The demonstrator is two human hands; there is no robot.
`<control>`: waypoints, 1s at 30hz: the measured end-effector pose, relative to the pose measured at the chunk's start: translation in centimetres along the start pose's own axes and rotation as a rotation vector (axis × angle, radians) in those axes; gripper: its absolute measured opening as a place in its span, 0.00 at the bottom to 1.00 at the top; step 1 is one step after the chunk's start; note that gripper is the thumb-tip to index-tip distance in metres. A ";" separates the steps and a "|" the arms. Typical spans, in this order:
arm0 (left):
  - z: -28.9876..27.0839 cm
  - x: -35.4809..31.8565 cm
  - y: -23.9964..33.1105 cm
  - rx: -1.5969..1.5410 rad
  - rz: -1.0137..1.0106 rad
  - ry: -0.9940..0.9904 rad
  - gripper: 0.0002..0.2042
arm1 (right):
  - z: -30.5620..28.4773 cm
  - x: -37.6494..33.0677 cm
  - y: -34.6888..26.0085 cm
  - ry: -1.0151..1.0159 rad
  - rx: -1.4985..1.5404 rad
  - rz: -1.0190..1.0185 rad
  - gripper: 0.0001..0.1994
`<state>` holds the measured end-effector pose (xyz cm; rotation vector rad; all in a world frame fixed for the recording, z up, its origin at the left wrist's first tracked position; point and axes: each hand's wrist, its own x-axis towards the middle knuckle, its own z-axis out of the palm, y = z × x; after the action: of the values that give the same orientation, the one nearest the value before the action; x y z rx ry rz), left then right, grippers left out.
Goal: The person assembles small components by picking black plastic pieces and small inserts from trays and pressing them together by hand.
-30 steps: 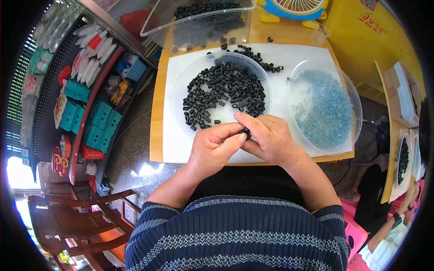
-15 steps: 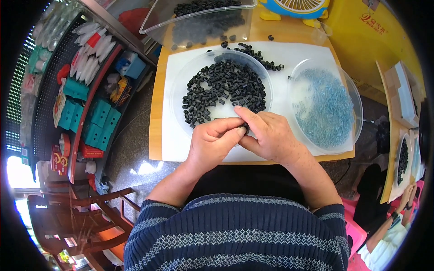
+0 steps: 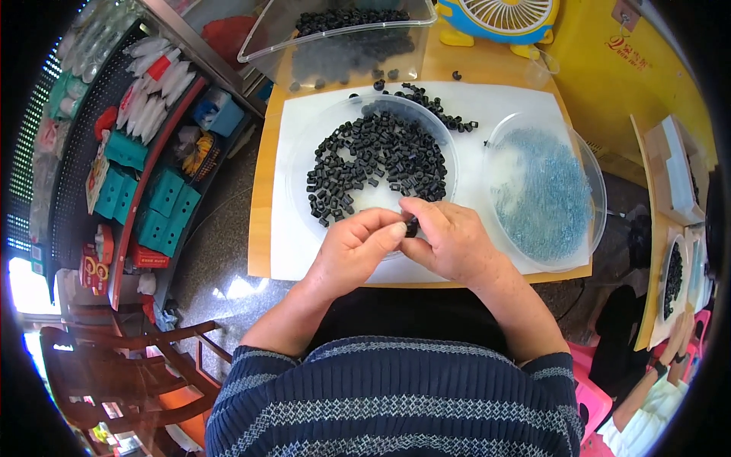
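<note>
Over the near rim of a clear round tray full of short black tube-shaped pieces, my two hands meet fingertip to fingertip. A small black tube piece is pinched between the thumb and forefinger of my right hand. My left hand is closed, its thumb pressed against the forefinger beside that piece; whatever lies between them is too small or hidden to make out. To the right, a second clear round tray holds many tiny pale-blue transparent pieces.
A clear bin of black pieces stands at the back, with a black cluster before it. Behind are a blue-yellow fan and a small clear cup. Shelves stand left; another person's arm shows right.
Both hands stay together over the tray's near rim; my fingers have shifted around the black tube piece, and the left fingertips have drawn slightly back. The whole view has tilted a little.
</note>
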<state>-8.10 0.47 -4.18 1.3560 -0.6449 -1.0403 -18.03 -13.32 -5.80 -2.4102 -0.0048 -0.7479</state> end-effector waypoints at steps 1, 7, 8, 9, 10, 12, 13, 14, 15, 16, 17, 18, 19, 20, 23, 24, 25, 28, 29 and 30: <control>0.2 0.2 -0.1 0.083 0.042 0.009 0.10 | 0.1 0.0 0.0 0.002 -0.013 -0.036 0.21; 1.0 0.2 0.9 0.325 0.076 0.022 0.10 | -0.2 0.1 -0.4 -0.124 -0.027 0.010 0.21; 1.0 0.1 1.1 0.325 0.078 0.022 0.10 | -0.2 0.2 -0.4 -0.124 -0.028 0.009 0.21; 1.1 0.1 1.2 0.322 0.061 0.030 0.10 | -0.2 0.2 -0.4 -0.121 -0.032 0.002 0.21; 1.1 0.1 1.3 0.318 0.043 0.038 0.10 | -0.2 0.2 -0.3 -0.118 -0.035 -0.005 0.21; 0.5 0.3 0.9 0.221 0.037 -0.014 0.11 | -0.2 0.3 -0.3 -0.086 -0.008 -0.004 0.21; 0.2 0.4 0.8 0.124 0.029 -0.067 0.13 | -0.2 0.3 -0.3 -0.053 0.020 0.000 0.21; 0.1 0.2 0.8 0.125 0.031 -0.067 0.13 | -0.3 0.3 -0.3 -0.052 0.019 -0.001 0.21; 0.0 0.0 0.8 0.063 0.030 -0.097 0.17 | -0.5 0.3 -0.4 -0.047 0.029 0.000 0.19; 0.1 -0.2 0.8 0.000 0.028 -0.127 0.23 | -0.7 0.2 -0.5 -0.042 0.040 0.001 0.18; 0.0 -0.2 0.7 0.000 0.026 -0.126 0.23 | -0.7 0.3 -0.5 -0.043 0.042 0.002 0.18; -0.1 -0.2 0.6 0.198 0.159 -0.015 0.29 | -0.7 0.3 -0.5 -0.059 0.061 0.015 0.16; -0.1 -0.3 0.5 0.396 0.292 0.097 0.35 | -0.7 0.3 -0.5 -0.076 0.080 0.027 0.15; 0.0 -0.2 0.5 0.394 0.289 0.100 0.35 | -0.7 0.3 -0.7 -0.079 0.082 0.027 0.15; 0.5 0.9 1.3 0.614 0.495 -0.026 0.38 | -0.6 0.5 -1.5 -0.035 0.140 -0.012 0.12; 0.6 0.8 1.3 0.613 0.494 -0.022 0.38 | -0.6 0.5 -1.6 -0.039 0.141 -0.014 0.12; 0.6 0.7 1.3 0.640 0.472 -0.020 0.34 | -0.5 0.5 -1.7 -0.032 0.164 -0.030 0.12; 1.1 0.8 0.8 0.624 0.516 0.069 0.27 | -0.1 0.2 -1.7 -0.025 0.185 -0.036 0.11; 1.0 0.7 0.8 0.653 0.551 0.087 0.27 | 0.0 0.2 -1.7 -0.024 0.187 -0.029 0.10; 1.0 0.7 0.8 0.682 0.586 0.105 0.27 | 0.0 0.3 -1.8 -0.026 0.187 -0.031 0.10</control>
<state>-8.45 -0.68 -3.43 1.6311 -1.2954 -0.2674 -18.09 -11.91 -4.59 -2.2457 -0.1184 -0.6980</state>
